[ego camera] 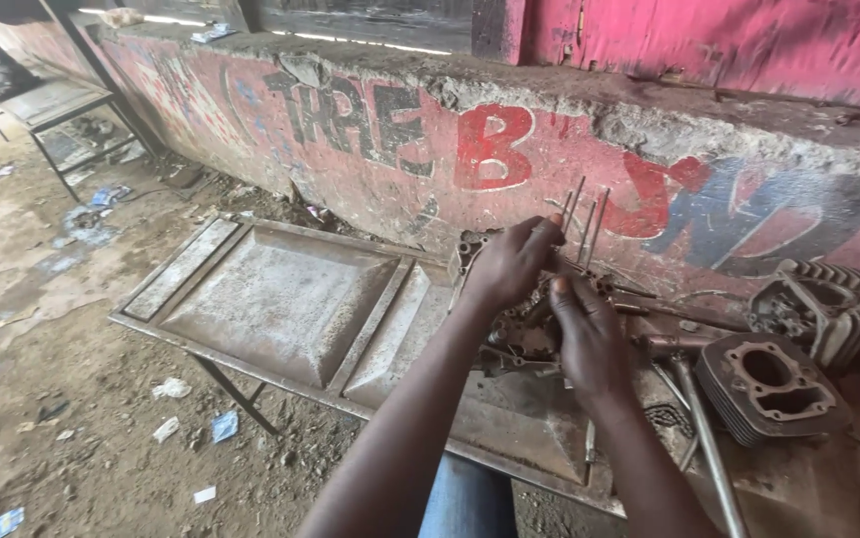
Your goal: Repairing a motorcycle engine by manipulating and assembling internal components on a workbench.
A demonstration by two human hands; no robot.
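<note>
Both hands (549,299) on engine case (524,334); studs (584,224) pointing up, slightly tilted.

A low, crumbling concrete wall (549,130) painted red with lettering runs behind the rusty metal tabletop (280,299); littered dirt floor (41,299) spreads left of it.

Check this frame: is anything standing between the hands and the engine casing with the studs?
Nothing visible does. The left hand and right hand are both already on the engine casing, by its upright studs. The finned cylinder lies off to the right, apart.
</note>
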